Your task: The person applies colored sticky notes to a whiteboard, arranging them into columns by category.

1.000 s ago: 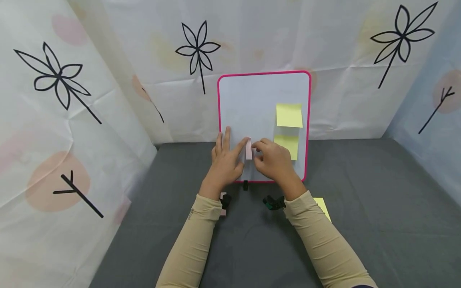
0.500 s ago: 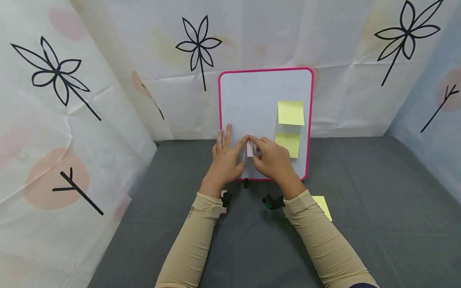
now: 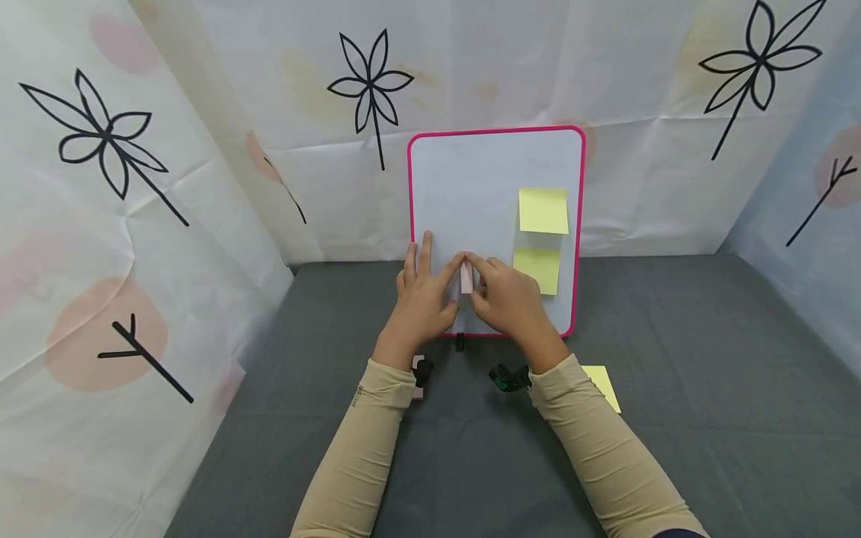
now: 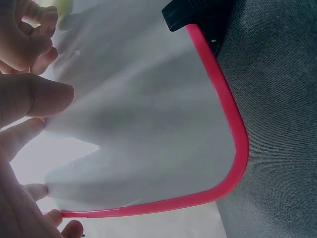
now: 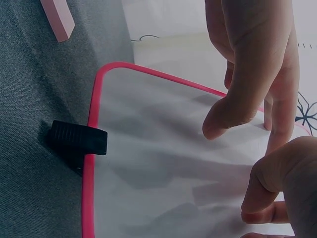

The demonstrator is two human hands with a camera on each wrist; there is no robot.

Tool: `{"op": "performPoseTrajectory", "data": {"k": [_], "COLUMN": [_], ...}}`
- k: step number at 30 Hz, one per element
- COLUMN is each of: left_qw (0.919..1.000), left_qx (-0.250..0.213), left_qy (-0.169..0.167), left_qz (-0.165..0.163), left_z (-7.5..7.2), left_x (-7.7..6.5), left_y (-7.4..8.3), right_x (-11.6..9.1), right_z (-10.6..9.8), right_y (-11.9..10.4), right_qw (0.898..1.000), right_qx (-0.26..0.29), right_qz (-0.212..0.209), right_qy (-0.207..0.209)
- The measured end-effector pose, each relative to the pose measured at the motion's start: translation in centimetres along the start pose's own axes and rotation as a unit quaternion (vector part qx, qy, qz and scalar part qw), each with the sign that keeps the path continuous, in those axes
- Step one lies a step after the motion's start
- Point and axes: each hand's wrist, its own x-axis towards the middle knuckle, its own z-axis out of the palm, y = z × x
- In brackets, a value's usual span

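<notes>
Paper strip [image 3: 467, 280] looks light, flimsy, best held at its top; left hand [image 3: 422, 305] is splayed, right hand [image 3: 513, 299] points.

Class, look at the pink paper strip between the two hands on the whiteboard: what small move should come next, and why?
Probably slide the right hand's index fingertip down the pink paper strip, smoothing it against the whiteboard. That fingertip and the left hand's meet at the strip's top end, while its lower part shows uncovered.
</notes>
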Motion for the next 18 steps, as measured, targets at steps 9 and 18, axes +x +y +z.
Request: {"op": "performPoseTrajectory", "data": {"k": [9, 18], "left_qw": [0.9999, 0.9999], "left_qx": [-0.004, 0.007], "left_qy": [0.006, 0.01], "left_qz": [0.01, 0.01], "left_z": [0.17, 0.18], "left_x": [-0.07, -0.15], "left_y": [-0.13, -0.1], "right_x": [0.05, 0.04], "right_z": [-0.4, -0.2], "right_y": [0.35, 0.02], "right_qw": [1.0, 1.0], "right_qx": [0.005, -0.001], "right_qz": [0.018, 0.005], "right_qy": [0.002, -0.015]}}
